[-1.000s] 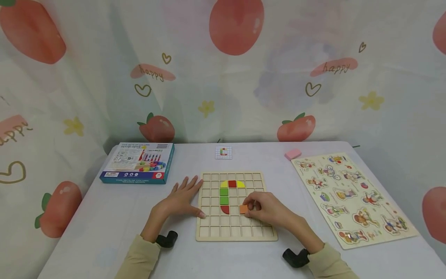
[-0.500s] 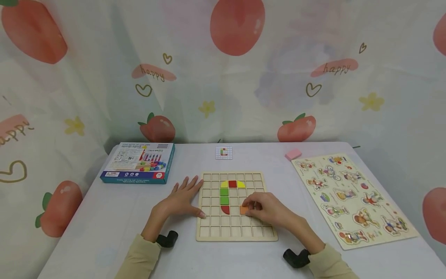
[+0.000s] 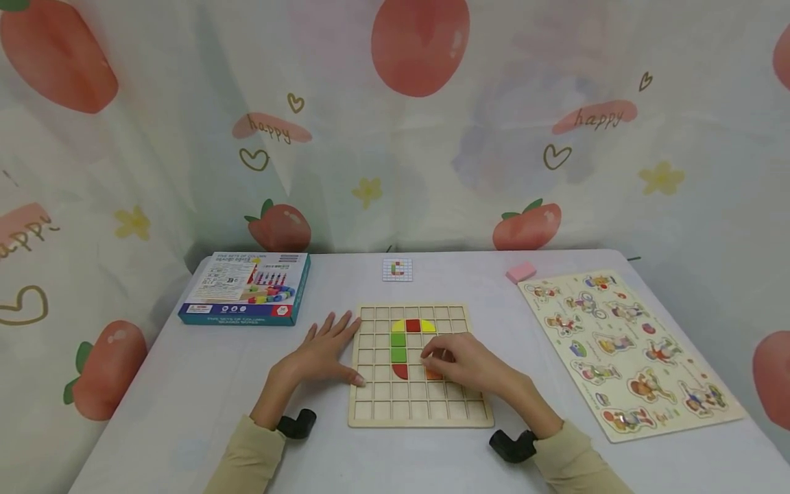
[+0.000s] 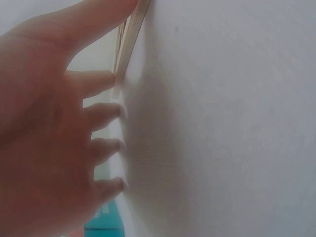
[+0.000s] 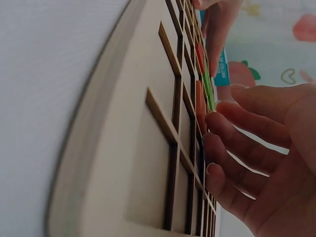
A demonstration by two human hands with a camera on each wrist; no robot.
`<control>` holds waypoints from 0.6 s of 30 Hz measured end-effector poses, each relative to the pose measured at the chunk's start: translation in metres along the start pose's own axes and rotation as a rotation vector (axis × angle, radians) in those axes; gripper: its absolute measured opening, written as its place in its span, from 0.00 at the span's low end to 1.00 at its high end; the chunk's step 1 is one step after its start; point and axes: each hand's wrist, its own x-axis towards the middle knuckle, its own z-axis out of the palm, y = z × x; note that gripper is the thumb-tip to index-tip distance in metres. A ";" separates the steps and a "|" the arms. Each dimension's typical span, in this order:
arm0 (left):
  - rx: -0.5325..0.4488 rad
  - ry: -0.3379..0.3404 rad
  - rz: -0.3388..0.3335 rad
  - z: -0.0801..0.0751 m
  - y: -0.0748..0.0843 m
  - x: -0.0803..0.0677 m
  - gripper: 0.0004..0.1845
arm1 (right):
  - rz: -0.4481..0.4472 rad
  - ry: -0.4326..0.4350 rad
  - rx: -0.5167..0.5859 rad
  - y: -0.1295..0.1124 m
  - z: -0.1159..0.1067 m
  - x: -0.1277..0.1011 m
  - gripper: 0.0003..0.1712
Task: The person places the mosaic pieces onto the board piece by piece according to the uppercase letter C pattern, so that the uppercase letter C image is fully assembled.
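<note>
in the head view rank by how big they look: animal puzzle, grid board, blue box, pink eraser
1. animal puzzle
2. grid board, close to the puzzle, so the top two are unsure
3. blue box
4. pink eraser

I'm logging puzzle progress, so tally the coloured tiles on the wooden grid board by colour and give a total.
Yellow tiles: 2
Red tiles: 2
Green tiles: 2
Orange tile, under the right hand: 1
Total: 7
</note>
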 end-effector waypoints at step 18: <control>0.008 0.003 -0.013 0.001 0.001 0.000 0.62 | 0.015 -0.004 -0.031 -0.007 0.001 0.016 0.08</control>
